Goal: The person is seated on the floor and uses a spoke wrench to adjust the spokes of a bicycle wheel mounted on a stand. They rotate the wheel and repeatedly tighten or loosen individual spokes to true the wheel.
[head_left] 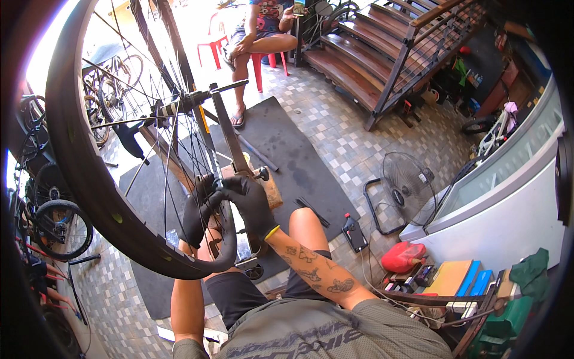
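Bicycle wheel (89, 194) in metal stand (226, 128), black-gloved hands (248, 202) close together at its spokes (213, 157) — exact grip unclear

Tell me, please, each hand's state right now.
Left black-gloved hand: curled at thin metal spokes; hold unclear.
Right black-gloved hand: curled beside them; hold unclear.

Spoked bicycle wheel (174, 108) (black-tyred), standing upright

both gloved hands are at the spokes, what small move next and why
I'd probably try a slight twist with the right hand while the left hand steadies the spokes: both hands meet there, though exactly what they grip is hard to tell, and the metal stand arm reaches the hub of the wheel.
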{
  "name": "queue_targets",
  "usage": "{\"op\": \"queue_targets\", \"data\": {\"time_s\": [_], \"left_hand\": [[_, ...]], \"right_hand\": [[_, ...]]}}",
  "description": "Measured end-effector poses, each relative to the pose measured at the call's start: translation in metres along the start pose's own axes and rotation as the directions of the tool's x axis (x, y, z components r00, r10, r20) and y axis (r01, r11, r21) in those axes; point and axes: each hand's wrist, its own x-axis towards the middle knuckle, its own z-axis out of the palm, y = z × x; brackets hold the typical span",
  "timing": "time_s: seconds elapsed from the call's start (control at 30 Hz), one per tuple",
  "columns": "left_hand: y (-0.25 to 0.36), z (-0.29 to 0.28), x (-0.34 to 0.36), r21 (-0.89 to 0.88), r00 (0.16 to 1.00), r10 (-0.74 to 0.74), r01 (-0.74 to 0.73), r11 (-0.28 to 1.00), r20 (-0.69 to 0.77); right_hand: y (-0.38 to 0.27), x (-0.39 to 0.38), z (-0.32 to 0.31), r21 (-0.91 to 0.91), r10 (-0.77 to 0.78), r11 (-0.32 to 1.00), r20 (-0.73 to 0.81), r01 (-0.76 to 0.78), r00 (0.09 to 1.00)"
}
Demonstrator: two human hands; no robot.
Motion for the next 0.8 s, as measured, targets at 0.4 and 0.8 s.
{"op": "queue_targets", "data": {"time_s": [0.4,0.8], "left_hand": [[-0.02,-0.01,0.033,-0.033,0.995,0.086,-0.084,0.996,0.051],[-0.015,-0.012,0.037,0.081,0.995,0.091,-0.094,0.992,0.036]], "right_hand": [[-0.021,-0.042,-0.012,-0.123,0.068,0.99,0.023,-0.064,0.997],[-0.014,-0.057,-0.009,-0.126,0.096,0.988,0.062,-0.087,0.993]]}}
